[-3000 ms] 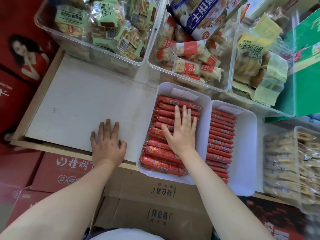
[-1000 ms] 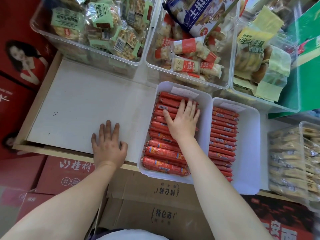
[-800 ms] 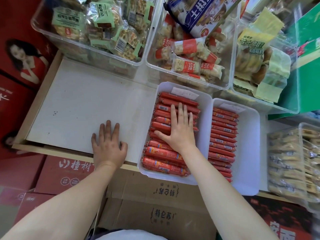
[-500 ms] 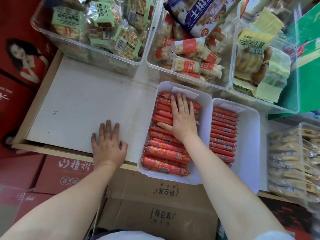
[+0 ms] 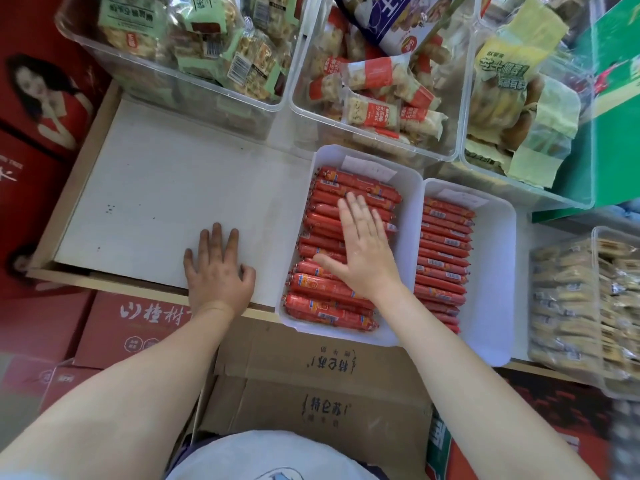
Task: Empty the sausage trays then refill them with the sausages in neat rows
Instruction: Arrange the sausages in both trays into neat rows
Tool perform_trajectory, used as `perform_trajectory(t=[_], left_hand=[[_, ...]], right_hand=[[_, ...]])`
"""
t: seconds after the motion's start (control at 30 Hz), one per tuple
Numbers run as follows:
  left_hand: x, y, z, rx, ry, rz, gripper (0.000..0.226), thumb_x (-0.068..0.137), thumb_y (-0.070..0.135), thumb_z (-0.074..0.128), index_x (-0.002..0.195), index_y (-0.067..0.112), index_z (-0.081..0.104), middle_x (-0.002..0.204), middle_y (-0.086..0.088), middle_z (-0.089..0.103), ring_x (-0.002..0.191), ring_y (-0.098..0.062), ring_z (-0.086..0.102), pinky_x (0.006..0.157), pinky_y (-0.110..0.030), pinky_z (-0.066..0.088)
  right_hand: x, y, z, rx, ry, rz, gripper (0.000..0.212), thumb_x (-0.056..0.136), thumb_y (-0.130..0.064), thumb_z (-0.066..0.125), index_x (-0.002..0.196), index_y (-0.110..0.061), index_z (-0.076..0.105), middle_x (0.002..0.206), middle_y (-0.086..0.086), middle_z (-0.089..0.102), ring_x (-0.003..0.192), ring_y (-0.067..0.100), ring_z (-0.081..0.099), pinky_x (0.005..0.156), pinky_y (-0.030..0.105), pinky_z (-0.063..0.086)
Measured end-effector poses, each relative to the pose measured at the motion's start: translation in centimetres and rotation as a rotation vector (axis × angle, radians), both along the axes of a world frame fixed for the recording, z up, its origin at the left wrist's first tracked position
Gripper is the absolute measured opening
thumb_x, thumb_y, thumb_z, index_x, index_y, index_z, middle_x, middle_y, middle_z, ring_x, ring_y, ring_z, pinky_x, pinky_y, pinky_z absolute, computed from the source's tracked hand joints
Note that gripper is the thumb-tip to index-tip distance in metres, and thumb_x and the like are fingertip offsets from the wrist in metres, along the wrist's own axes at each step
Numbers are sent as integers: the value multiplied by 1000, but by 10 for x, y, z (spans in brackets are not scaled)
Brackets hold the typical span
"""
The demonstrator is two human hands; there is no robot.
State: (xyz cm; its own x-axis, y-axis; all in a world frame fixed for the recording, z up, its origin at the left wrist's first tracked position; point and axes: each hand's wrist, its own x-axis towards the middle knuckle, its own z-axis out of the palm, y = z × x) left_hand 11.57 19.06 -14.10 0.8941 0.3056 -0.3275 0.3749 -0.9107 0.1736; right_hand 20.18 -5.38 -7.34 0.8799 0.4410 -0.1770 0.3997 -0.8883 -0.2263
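Where right hand (image 5: pixel 363 258) lies flat, middle sausages (image 5: pixel 332 244) hidden.

Bare forearms (image 5: pixel 114 393), no sleeves, light grey-white top (image 5: pixel 273 455)

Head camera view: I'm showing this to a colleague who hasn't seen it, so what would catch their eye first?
Probably the red sausages packed in rows in two white trays side by side at the centre, the left tray and the right tray. The right hand lies flat and open on the left tray's sausages, while the left hand rests on the bare white shelf board.
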Motion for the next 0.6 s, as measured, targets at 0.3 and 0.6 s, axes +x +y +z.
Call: perform_trajectory(t=[0.3, 0.6], left_hand=[[0, 0, 2, -2, 7, -7, 70, 96, 37, 37, 159, 25, 12, 168, -4, -1, 154, -23, -4, 123, -51, 1], [-1, 0, 0, -13, -11, 1, 69, 94, 35, 39, 159, 24, 17, 168, -4, 4, 154, -24, -1, 123, -52, 3]], right_hand=[[-39, -17, -7, -137, 149, 259, 114, 79, -87, 37, 158, -16, -5, 166, 0, -11, 150, 14, -17, 124, 46, -1], [-24, -13, -3, -240, -31, 356, 114, 73, -80, 47, 158, -10, 13, 166, 7, 3, 153, 22, -3, 122, 51, 4]])
